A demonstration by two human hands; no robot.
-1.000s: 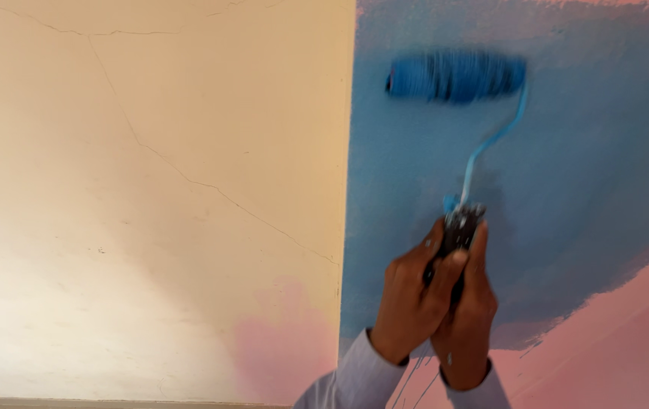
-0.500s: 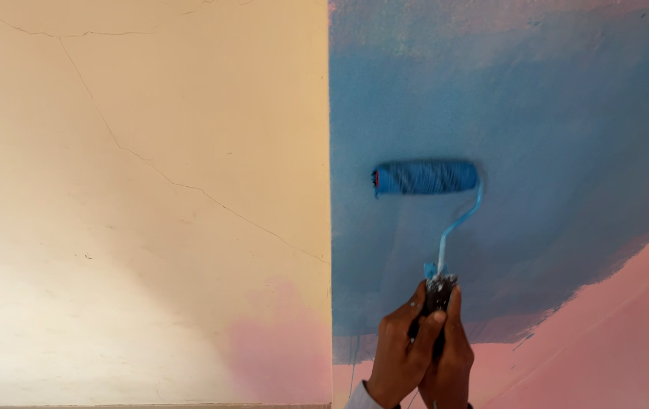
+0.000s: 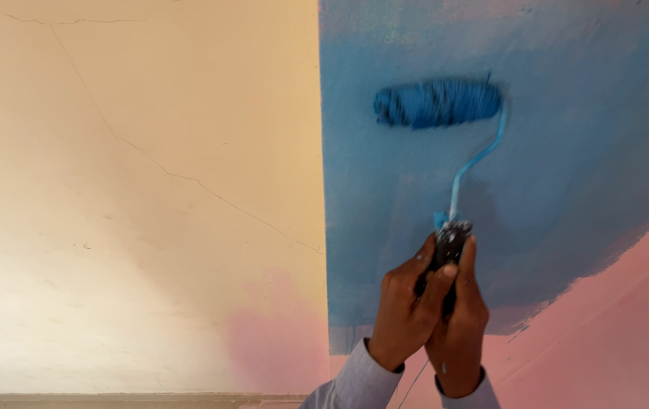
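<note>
Both hands, left hand [image 3: 407, 307] and right hand [image 3: 457, 322], close tightly round the roller [image 3: 439, 104] handle; its blue sleeve lies at twelve o'clock from them, on the blue wall [image 3: 566, 113].

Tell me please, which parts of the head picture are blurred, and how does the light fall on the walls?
In the head view, the roller sleeve is smeared by motion blur, while the left hand and right hand on the handle look fairly sharp; the cream wall is bright and washed out low on the left; the blue painted area is evenly lit, without glare.
</note>
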